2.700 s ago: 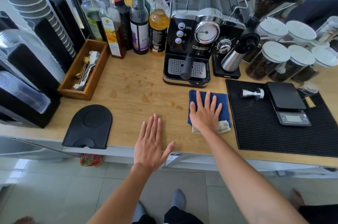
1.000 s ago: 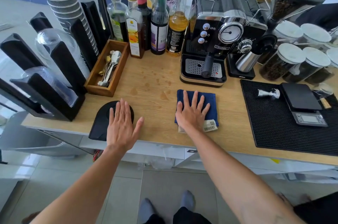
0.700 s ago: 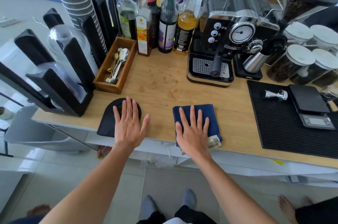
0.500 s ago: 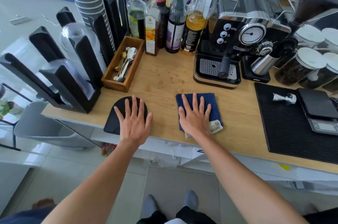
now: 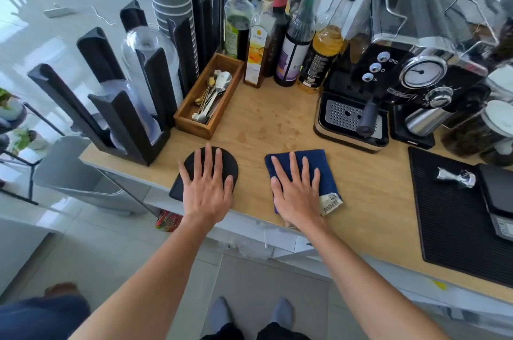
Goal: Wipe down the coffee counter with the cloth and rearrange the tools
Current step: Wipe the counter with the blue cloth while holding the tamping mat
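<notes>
A folded dark blue cloth (image 5: 319, 162) with a white label lies on the wooden counter (image 5: 369, 195) near its front edge. My right hand (image 5: 295, 189) presses flat on it, fingers straight and spread. My left hand (image 5: 206, 183) lies flat on a black tamping mat (image 5: 231, 162) at the counter's front left, fingers straight. Faint brown stains (image 5: 277, 128) mark the wood behind the cloth. A metal tamper (image 5: 452, 177) and a black scale (image 5: 499, 195) sit on a black ribbed mat (image 5: 449, 223) at the right.
A black espresso machine (image 5: 388, 67) stands behind the cloth, a steel milk jug (image 5: 424, 119) beside it. Syrup bottles (image 5: 294, 34) line the back. A wooden tray (image 5: 206, 101) holds spoons. Black cup and lid holders (image 5: 133, 95) fill the left end. Coffee jars (image 5: 477, 131) stand far right.
My left hand moved left from the bare counter onto the black tamping mat. My right hand slid the cloth leftward and back and forth across the wood. The view shifted left.
</notes>
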{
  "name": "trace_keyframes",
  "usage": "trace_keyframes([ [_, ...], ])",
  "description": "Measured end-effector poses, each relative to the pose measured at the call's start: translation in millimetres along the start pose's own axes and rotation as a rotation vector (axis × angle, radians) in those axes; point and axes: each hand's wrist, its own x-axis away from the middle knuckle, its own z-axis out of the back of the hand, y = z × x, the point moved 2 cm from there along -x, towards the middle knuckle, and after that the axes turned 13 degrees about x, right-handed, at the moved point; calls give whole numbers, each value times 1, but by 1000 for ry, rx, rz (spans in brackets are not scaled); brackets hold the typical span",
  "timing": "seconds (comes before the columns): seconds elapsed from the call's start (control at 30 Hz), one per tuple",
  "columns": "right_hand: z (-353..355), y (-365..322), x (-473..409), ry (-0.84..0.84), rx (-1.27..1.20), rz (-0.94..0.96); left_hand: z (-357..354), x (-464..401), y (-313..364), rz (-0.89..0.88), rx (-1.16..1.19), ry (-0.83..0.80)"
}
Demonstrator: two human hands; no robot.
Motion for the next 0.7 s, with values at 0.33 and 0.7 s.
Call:
trace_keyframes([
  [0.33, 5, -18, 1, -5, -38, 131, 1, 2, 0, -15, 33, 6],
  [0.7, 13, -39, -44, 38, 30, 325, 0, 0, -1, -2, 40, -14],
])
